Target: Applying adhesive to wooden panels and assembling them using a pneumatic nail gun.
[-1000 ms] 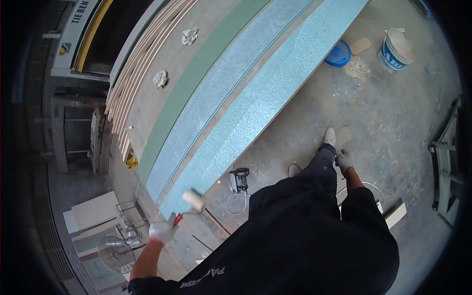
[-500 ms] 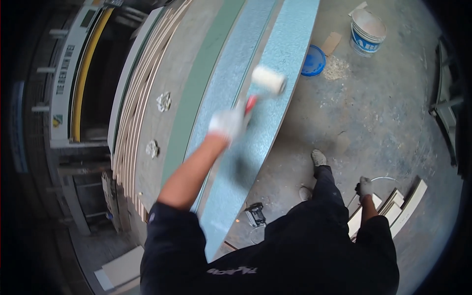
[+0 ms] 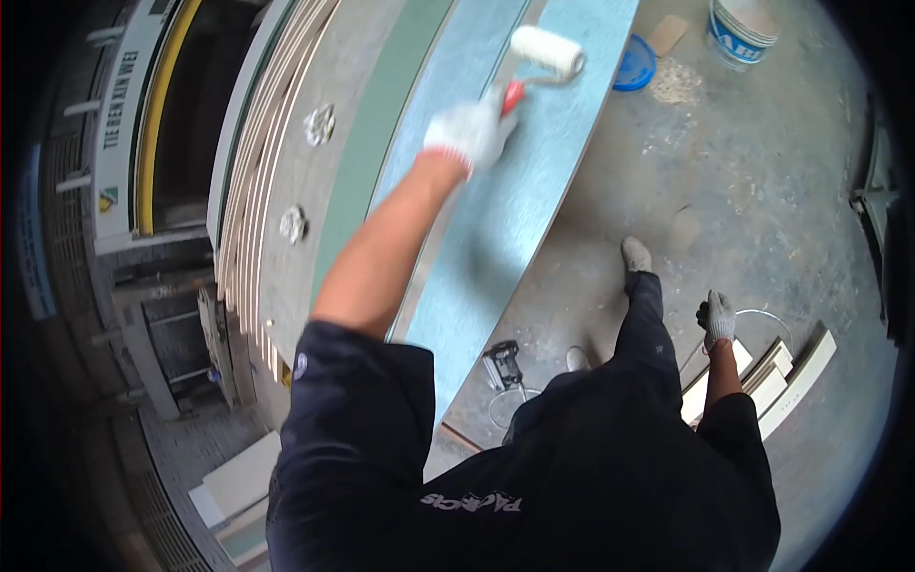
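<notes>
Near right, the gloved right hand (image 3: 718, 318) hangs loosely curled, holding nothing. Farther left, a paint roller (image 3: 545, 51) is gripped by the gloved left hand (image 3: 470, 133) and pressed to the far stretch of the long blue panel (image 3: 496, 229); coverage cannot be judged.

Workshop: stacked boards (image 3: 253, 238), dusty concrete floor (image 3: 762, 191), bucket (image 3: 739, 33).

The paint roller (image 3: 545, 52) has a white, fluffy cylindrical sleeve and a red handle, of which only a short part shows. Its sleeve lies flat across the pale blue panel (image 3: 515, 205), near that panel's far end. The panel is long, narrow and smooth, running lengthwise away.
</notes>
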Demonstrator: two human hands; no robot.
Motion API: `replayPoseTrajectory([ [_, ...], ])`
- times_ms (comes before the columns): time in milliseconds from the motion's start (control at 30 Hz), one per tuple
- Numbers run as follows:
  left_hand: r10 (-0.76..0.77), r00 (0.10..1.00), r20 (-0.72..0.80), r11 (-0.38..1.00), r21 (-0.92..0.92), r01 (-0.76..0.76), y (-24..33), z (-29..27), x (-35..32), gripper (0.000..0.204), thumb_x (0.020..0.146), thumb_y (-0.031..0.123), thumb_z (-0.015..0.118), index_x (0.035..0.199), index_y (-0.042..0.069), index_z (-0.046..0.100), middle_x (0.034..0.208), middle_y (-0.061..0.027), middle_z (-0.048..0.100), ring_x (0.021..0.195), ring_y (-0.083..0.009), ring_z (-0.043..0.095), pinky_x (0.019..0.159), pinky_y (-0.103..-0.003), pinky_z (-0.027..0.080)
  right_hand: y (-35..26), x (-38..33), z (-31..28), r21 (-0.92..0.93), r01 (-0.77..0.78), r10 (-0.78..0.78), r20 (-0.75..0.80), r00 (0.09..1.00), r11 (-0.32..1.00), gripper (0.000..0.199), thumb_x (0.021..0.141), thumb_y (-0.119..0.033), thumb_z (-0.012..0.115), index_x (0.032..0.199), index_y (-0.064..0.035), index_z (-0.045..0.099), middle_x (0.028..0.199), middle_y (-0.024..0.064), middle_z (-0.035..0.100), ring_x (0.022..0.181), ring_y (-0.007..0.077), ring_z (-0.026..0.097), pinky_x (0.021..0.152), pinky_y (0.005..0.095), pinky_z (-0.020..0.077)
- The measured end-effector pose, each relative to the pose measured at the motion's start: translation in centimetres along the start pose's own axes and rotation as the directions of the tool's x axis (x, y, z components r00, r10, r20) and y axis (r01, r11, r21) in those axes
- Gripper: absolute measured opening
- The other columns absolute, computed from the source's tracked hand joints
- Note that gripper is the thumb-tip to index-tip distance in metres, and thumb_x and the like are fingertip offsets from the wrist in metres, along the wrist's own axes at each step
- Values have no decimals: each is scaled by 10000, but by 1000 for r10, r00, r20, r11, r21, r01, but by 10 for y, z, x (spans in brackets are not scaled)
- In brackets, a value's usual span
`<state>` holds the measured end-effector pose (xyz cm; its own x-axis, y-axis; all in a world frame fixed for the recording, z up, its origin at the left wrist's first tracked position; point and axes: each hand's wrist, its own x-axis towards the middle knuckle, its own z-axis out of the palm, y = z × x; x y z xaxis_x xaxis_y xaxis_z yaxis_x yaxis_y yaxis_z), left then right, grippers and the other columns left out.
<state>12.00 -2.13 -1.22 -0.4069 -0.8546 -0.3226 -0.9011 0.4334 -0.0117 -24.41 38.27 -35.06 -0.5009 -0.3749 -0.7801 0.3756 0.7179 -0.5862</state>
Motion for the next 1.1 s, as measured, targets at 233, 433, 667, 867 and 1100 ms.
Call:
replayPoseTrajectory([
  [233,-419,858,298,898,-4,440,-67,105,-442,601,993,412,546,1501,143,369,864,-242,708,797,-423,705,677,-535,547,108,-76,59,-128,-1,35,261,965,992,351,991,-415,623,1084,-78,604,628,-10,492,490,111,480,438,279,371],
  [433,-545,625,559,829,243,504,-91,142,-795,679,959,469,550,1540,170,365,787,-196,708,668,-384,696,606,-525,542,195,-100,50,-335,87,22,309,951,938,271,955,-287,609,939,-19,643,609,34,548,474,145,509,435,317,387],
  [667,-470,782,409,879,136,457,-87,137,-706,683,939,436,596,1508,112,401,802,-214,696,685,-414,688,619,-545,528,189,-137,24,-313,8,70,239,969,950,376,963,-311,599,1127,26,616,754,136,638,587,223,628,424,362,481],
  [867,-242,938,247,970,83,228,-60,59,-356,658,1005,436,509,1544,102,332,832,-263,695,721,-447,688,670,-542,540,158,-158,-35,-317,-35,58,63,996,948,410,963,-365,632,1029,39,632,669,104,598,514,205,588,405,351,467],
  [1100,-63,995,-77,992,-113,55,35,-19,74,618,1052,475,225,1316,70,610,1351,-227,600,1269,-390,573,1074,-482,450,110,-162,-63,-156,-68,55,-84,995,985,381,973,-394,642,835,-40,605,620,44,553,475,138,542,407,296,459],
])
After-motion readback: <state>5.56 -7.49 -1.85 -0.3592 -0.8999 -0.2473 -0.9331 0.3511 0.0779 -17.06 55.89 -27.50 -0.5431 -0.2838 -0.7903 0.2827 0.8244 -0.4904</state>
